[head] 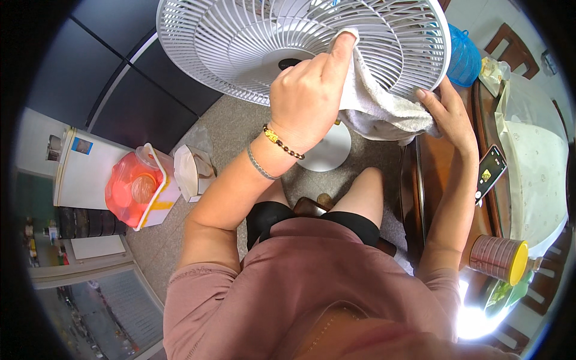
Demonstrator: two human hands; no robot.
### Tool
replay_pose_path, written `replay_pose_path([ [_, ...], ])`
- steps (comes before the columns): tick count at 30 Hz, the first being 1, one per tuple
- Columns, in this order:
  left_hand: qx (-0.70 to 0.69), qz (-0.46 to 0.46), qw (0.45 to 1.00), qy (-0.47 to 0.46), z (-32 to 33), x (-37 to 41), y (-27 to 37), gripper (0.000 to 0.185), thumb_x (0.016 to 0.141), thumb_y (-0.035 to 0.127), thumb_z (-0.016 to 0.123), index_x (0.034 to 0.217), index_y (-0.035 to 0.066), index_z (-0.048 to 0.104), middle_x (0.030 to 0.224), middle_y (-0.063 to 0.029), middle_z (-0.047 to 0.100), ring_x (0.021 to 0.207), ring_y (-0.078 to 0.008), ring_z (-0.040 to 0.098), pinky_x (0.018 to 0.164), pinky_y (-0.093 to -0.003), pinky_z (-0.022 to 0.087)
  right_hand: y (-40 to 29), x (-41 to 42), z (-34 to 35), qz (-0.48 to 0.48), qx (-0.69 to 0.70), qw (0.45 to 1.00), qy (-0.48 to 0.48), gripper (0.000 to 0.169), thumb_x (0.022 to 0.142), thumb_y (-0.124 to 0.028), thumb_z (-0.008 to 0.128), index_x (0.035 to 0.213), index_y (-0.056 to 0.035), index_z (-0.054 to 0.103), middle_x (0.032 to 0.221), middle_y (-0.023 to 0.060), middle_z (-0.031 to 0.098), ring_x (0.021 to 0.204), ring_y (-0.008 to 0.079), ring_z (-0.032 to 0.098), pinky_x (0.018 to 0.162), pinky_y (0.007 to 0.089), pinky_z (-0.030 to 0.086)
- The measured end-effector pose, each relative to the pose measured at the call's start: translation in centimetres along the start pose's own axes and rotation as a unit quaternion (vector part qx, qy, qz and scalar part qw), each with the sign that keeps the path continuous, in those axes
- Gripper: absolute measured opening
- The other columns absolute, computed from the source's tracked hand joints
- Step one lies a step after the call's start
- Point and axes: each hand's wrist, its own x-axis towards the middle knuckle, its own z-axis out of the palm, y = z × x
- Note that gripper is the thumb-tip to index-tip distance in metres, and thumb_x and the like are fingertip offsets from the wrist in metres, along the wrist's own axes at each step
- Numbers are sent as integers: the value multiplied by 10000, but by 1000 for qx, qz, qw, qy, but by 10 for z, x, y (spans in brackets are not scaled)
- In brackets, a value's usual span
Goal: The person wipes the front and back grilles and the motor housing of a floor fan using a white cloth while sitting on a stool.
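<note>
A white fan's round wire grille [225, 58] fills the top of the head view, tilted face up, with a round white base [330, 150] on the floor below. My left hand [310, 96], wearing bracelets at the wrist, presses a whitish cloth [373, 105] on the grille with its extended index finger; the other fingers are curled and the palm is hidden. At the grille's right edge, my right hand [452, 112] grips the rim, thumb in front. Bunched cloth hangs between the hands and touches my right hand.
At right, a wooden table [434, 166] holds a phone [490, 173], a yellow-lidded container [499, 258] and a fabric cover [535, 175]. A blue mesh basket [463, 56] is behind the grille. On the left stand a white bin with a red bag [135, 189] and an open box [193, 173].
</note>
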Motion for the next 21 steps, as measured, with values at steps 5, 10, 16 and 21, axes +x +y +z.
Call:
replay_pose_path([
  [5, -222, -73, 971, 56, 4, -9, 1, 427, 854, 23, 594, 1279, 60, 573, 852, -74, 683, 675, -217, 661, 615, -283, 526, -11, -4, 0, 12, -49, 999, -5, 594, 920, -209, 607, 1439, -35, 376, 1287, 155, 571, 1196, 225, 531, 1032, 349, 392],
  [10, -505, -253, 824, 44, -10, -11, 10, 305, 990, 94, 526, 1269, -13, 589, 857, 30, 643, 675, -14, 489, 612, -181, 435, -13, -4, 3, 0, -40, 999, 2, 586, 917, -210, 608, 1433, -40, 389, 1280, 156, 578, 1194, 227, 535, 1027, 348, 396],
  [16, -649, -334, 684, 7, -29, -5, 15, 292, 1011, 102, 473, 1250, -43, 557, 878, 17, 623, 741, -22, 543, 678, -183, 470, -8, -1, 5, 7, -8, 999, 31, 544, 928, -198, 605, 1412, -33, 418, 1225, 145, 611, 1126, 204, 567, 989, 331, 425],
  [21, -846, -321, 423, -44, -20, -16, -12, 279, 1008, 93, 412, 1234, -26, 524, 1131, -100, 631, 1051, -196, 622, 941, -354, 497, -3, 2, 4, 15, 18, 999, 35, 551, 919, -210, 627, 1406, -40, 434, 1193, 140, 626, 1091, 186, 581, 953, 327, 451],
])
